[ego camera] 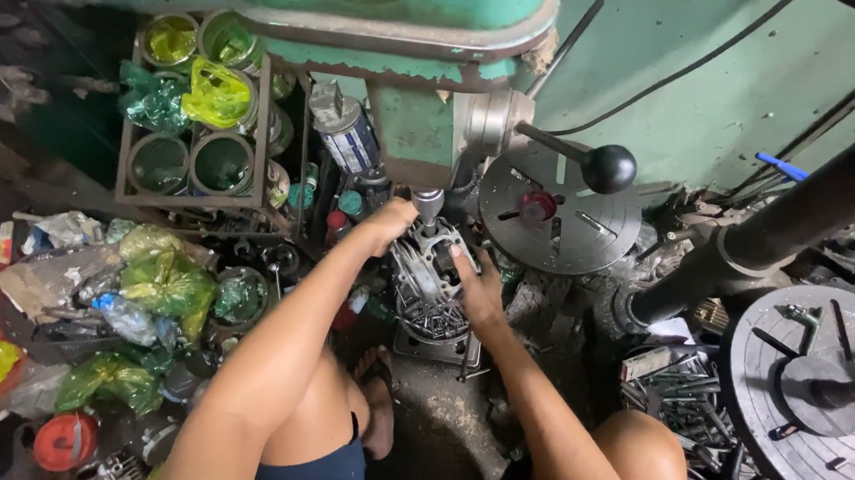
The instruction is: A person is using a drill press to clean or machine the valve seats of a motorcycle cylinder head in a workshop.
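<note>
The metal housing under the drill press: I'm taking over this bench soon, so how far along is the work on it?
Done: the ribbed metal housing sits under the drill chuck. In hand: the left hand and right hand grip its sides. Left: the feed lever is untouched; whether any hole is drilled cannot be seen.

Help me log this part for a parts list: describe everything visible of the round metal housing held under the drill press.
The metal housing is a round, silvery-grey casting with ribbed, slotted sides, looking like bare aluminium, dull and grimy. It sits directly beneath the drill chuck of the green drill press. The left hand grips its upper left edge and the right hand presses against its right side. What it rests on is unclear.
</note>
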